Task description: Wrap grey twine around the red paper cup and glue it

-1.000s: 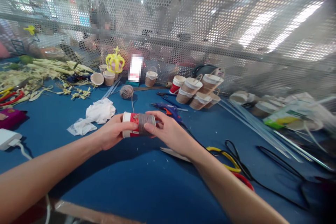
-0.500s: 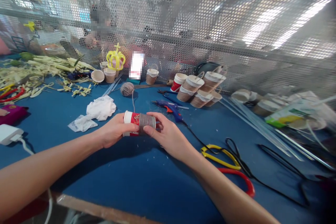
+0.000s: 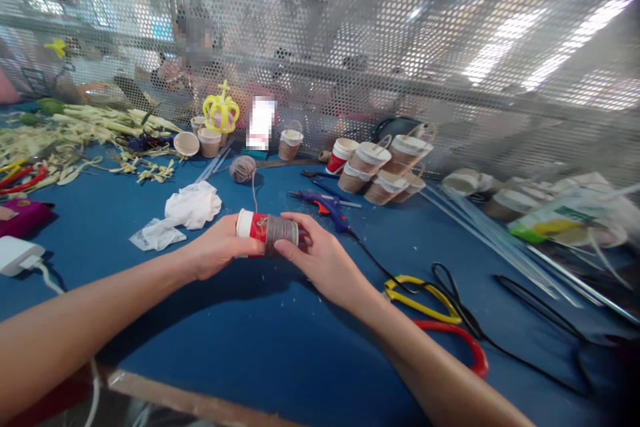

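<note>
Between both hands a red-and-white paper cup (image 3: 251, 225) lies on its side, held just over the blue table. Grey yarn (image 3: 278, 235) is wound in close turns around about half of it. My left hand (image 3: 220, 250) grips the white end, thumb along the near side. My right hand (image 3: 320, 253) closes around the yarn-covered end, its thumb resting on the windings. From the cup a strand runs back to a grey yarn ball (image 3: 243, 169) on the table. Fingers behind the cup are partly hidden.
Beyond my right hand lie a blue glue gun (image 3: 325, 205) and scissors with yellow and red handles (image 3: 425, 300). Wrapped cups (image 3: 370, 159) are stacked at the back. White crumpled plastic (image 3: 193, 205) is on the left, and a perforated metal screen (image 3: 320, 33) stands behind.
The hands and cup keep nearly the same pose. The cup has perhaps turned very slightly, and the view has shifted a little.
</note>
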A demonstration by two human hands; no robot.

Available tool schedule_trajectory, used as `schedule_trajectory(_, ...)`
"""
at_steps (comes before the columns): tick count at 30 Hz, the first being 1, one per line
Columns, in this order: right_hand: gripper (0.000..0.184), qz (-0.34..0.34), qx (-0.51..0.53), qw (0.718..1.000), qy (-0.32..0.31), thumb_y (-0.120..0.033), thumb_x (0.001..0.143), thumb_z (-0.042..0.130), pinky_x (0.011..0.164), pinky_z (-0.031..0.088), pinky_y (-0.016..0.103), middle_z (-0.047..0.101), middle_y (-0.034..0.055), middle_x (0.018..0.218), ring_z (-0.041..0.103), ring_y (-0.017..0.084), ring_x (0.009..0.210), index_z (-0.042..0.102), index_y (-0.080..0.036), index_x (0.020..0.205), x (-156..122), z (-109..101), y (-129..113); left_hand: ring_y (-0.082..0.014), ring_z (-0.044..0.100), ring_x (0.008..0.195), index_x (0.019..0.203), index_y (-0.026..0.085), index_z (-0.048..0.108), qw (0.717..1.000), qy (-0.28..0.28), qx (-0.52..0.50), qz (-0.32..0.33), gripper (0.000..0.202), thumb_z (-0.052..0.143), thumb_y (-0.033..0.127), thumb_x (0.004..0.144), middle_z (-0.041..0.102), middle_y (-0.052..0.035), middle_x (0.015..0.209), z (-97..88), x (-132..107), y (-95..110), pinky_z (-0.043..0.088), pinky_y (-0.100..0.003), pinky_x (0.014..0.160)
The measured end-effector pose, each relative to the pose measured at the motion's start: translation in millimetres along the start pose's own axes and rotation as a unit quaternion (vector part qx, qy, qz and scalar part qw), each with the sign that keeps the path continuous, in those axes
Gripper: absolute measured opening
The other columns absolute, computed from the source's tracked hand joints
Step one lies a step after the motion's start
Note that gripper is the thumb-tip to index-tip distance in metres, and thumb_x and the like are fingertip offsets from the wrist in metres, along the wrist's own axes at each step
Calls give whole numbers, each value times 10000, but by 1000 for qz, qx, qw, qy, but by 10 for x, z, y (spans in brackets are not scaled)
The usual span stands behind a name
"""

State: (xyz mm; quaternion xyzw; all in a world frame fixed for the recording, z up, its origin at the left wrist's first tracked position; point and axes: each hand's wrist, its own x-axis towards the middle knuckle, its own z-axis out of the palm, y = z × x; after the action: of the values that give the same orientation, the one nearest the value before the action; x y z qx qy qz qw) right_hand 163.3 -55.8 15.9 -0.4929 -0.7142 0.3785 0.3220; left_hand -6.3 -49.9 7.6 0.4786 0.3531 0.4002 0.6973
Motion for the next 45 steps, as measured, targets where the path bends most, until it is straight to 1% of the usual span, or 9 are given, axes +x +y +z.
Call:
schedule_trajectory(11,414,-4,9,1000,-5,-338,742,548,708,482,339,597,91,952,584,179,789,443,-147,1094,-5,-11,7,-79,507,625,782,136,616,999,-23,36,6,207,614,66,587,618,8,702,-42,7,-31,374,-185,600)
schedule_trajectory(15,426,-14,11,1000,-3,-352,740,554,717,487,343,592,94,959,585,180,796,437,-148,1095,-10,1,19,-78,517,593,779,123,623,1000,-27,2,-10,212,655,93,571,624,0,680,-48,3,18,377,-183,572)
schedule_trajectory(21,449,-185,-105,974,78,-294,686,639,841,435,380,507,99,1096,505,214,996,438,-206,1078,-55,20,43,-111,554,547,751,102,629,991,18,-116,-66,252,590,345,700,642,-47,683,-96,46,133,403,-220,526)
schedule_trajectory(25,440,-292,-159,941,69,-228,680,643,912,379,401,472,114,1120,444,221,1079,425,-205,1062,-69,41,64,-104,552,539,742,96,624,987,16,-129,-93,283,573,373,719,638,-46,660,-75,52,134,405,-211,522)
schedule_trajectory(27,456,-279,-143,947,62,-246,682,641,913,380,397,464,119,1134,444,221,1083,414,-194,1074,-63,47,74,-96,536,510,717,89,619,991,29,-105,-74,286,592,374,706,622,-35,610,-52,38,109,395,-204,500)
schedule_trajectory(30,463,-184,-69,979,54,-331,717,594,818,455,368,495,126,1114,522,209,981,398,-172,1105,-46,36,60,-81,508,470,692,92,615,997,45,-54,-31,304,608,396,689,602,-15,560,-32,3,62,366,-194,464)
schedule_trajectory(34,376,-90,-45,995,-1,-366,774,511,716,493,333,588,94,968,583,179,815,460,-149,1077,-37,6,2,-71,504,467,675,102,618,1000,11,-9,-14,315,609,417,681,607,-9,559,-29,-36,34,342,-182,448)
schedule_trajectory(40,401,-144,-120,981,41,-334,717,599,796,461,342,573,73,1009,553,189,902,484,-174,1066,-92,37,9,-58,482,439,622,98,594,997,42,-31,-59,235,690,311,598,577,9,517,4,-35,55,327,-171,427)
schedule_trajectory(45,404,-148,-128,980,45,-325,707,613,792,465,351,566,76,1011,545,198,923,481,-182,1061,-117,58,66,-57,481,428,614,87,590,995,59,-18,-73,183,654,258,617,565,4,502,21,-27,47,328,-164,419)
